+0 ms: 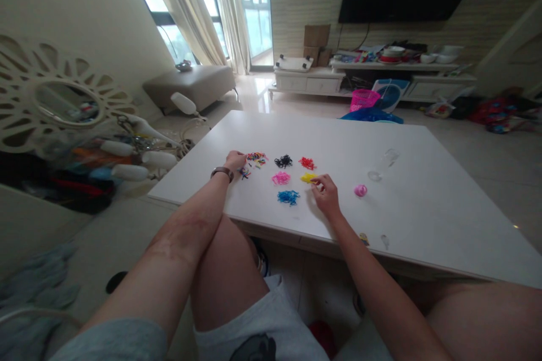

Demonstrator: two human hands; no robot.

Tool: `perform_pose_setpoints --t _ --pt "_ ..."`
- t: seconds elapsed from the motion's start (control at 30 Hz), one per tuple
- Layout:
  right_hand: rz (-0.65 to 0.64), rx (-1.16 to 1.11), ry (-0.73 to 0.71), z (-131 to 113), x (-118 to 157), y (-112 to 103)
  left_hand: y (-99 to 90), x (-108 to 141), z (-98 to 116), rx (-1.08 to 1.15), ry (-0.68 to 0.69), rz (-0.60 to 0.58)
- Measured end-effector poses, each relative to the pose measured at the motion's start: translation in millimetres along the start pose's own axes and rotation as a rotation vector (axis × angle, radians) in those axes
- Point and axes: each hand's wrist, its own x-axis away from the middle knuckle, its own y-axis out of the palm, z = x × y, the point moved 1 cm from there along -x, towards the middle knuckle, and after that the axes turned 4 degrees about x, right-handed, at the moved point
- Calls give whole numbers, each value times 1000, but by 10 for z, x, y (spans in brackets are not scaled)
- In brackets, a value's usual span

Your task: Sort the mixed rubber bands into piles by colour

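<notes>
Left hand point(234, 161) curls beside the multicoloured pile point(256, 156), right hand point(327, 194) at the yellow pile point(308, 177); grips unclear.

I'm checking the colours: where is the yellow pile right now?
In the head view, the yellow pile sits right of the pink pile, below the red pile, at the right hand.

I can read no text, brand, number or sign; the dark print point(254, 348) on my pale grey garment point(292, 321) at six o'clock gives me no legible letters.
</notes>
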Motion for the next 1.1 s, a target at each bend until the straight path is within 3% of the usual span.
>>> perform_pose_setpoints --t 0.33,0.7,1.1 --pt "-10 -4 9 4 14 9 -59 27 118 642 -257 -46" --pt "-16 -3 18 -4 6 -12 -77 15 106 885 -336 -121" --pt "-33 -3 24 -22 -4 -30 -84 -27 30 240 -104 -215"
